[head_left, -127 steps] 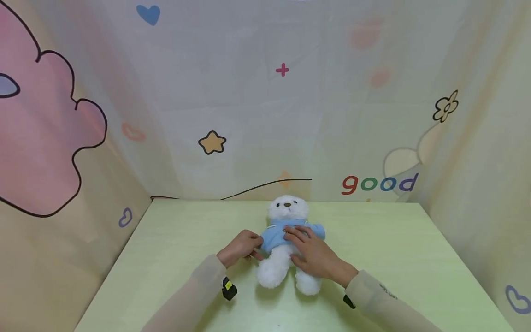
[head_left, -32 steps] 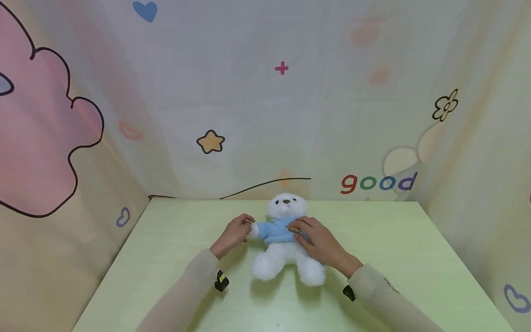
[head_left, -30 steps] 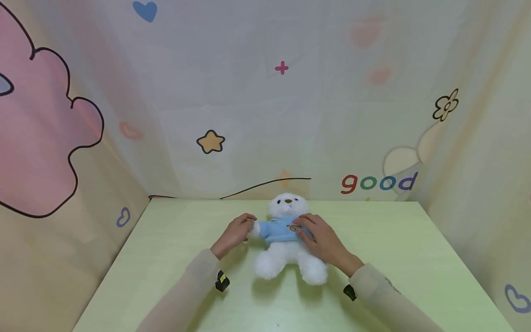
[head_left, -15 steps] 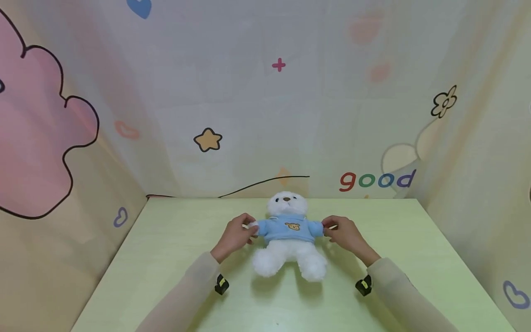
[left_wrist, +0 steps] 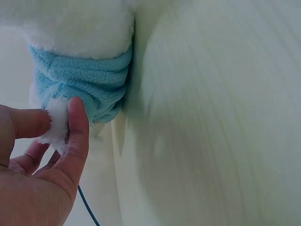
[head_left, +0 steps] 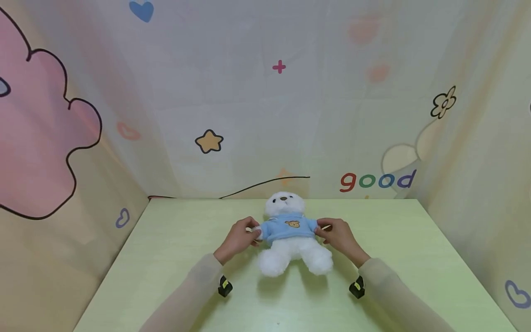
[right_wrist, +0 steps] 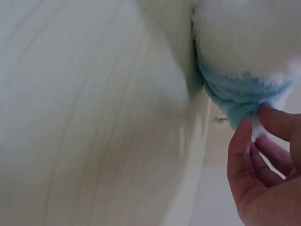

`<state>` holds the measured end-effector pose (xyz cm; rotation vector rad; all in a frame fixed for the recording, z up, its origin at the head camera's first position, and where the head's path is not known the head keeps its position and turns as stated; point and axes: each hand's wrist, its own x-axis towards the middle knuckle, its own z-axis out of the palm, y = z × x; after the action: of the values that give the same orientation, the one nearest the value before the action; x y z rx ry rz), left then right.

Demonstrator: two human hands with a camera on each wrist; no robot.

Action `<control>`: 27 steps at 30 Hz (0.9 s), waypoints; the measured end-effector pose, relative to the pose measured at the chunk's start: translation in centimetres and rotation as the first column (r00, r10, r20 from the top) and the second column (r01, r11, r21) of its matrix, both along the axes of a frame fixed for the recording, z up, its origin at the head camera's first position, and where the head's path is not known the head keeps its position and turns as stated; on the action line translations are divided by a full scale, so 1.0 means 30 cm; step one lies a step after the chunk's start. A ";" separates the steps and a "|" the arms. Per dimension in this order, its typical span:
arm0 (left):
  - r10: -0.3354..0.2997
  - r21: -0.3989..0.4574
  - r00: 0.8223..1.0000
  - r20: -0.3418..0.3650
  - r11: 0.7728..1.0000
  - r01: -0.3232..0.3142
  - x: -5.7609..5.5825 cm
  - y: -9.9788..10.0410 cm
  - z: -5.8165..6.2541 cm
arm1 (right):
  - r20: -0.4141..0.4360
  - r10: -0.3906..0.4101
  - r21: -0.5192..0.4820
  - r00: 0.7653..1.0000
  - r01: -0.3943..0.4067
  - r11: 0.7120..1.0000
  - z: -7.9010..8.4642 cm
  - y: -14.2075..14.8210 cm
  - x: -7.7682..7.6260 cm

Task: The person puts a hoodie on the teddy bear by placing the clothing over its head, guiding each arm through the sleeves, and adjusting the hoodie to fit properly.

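A white plush teddy bear (head_left: 292, 230) in a light blue sweater with a small brown animal patch lies face up on the table, head toward the back wall. My left hand (head_left: 240, 237) pinches the white paw on the bear's left-side arm in the head view. In the left wrist view that paw (left_wrist: 57, 122) sits between thumb and forefinger. My right hand (head_left: 338, 235) pinches the end of the other arm, and a bit of white paw (right_wrist: 255, 126) shows between the fingertips in the right wrist view. Both arms of the bear are stretched out sideways.
The pale green tabletop (head_left: 174, 258) carries the bear near its back edge. Printed cloth walls (head_left: 232, 92) enclose the table at the back and both sides. Black wrist cameras (head_left: 225, 287) hang under both sleeves.
My right hand has moved from the bear's chest to its right-side arm and now pinches it. The left hand moved from the sleeve to the paw. The bear has tilted slightly.
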<state>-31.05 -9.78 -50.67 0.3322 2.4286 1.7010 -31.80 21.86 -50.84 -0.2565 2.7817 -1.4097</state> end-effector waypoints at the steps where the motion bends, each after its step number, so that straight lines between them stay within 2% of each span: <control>1: -0.007 0.002 1.000 -0.004 1.000 0.007 0.001 0.005 0.000 | -0.019 -0.002 0.021 1.000 0.002 1.000 -0.004 -0.003 -0.001; 5: -0.008 -0.009 1.000 -0.007 1.000 0.008 0.010 0.013 0.002 | -0.072 0.002 0.082 0.997 0.004 0.997 -0.013 -0.004 0.005; 12: 0.028 -0.020 1.000 -0.007 0.999 -0.028 0.012 -0.008 0.003 | -0.179 0.064 0.086 0.982 -0.050 0.995 0.018 0.011 0.023; 15: 0.025 -0.022 1.000 -0.009 0.999 -0.025 0.011 -0.012 0.006 | -0.153 0.110 0.136 0.982 -0.089 0.987 0.037 0.011 0.023; 17: 0.022 -0.019 1.000 -0.007 1.000 -0.022 0.010 -0.013 0.006 | -0.098 0.137 0.164 0.986 -0.120 0.979 0.045 0.012 0.023; 20: 0.020 -0.017 1.000 -0.001 1.000 -0.020 0.008 -0.013 0.004 | -0.011 0.162 0.154 0.987 -0.159 0.975 0.051 0.015 0.023; 27: -0.013 0.004 1.000 0.003 1.000 0.013 0.004 -0.006 -0.001 | 0.017 0.178 0.128 0.984 -0.178 0.976 0.039 0.021 0.018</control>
<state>-30.94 -9.97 -50.68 0.3449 2.4161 1.6993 -31.25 22.48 -49.67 -0.4841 2.7498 -1.1839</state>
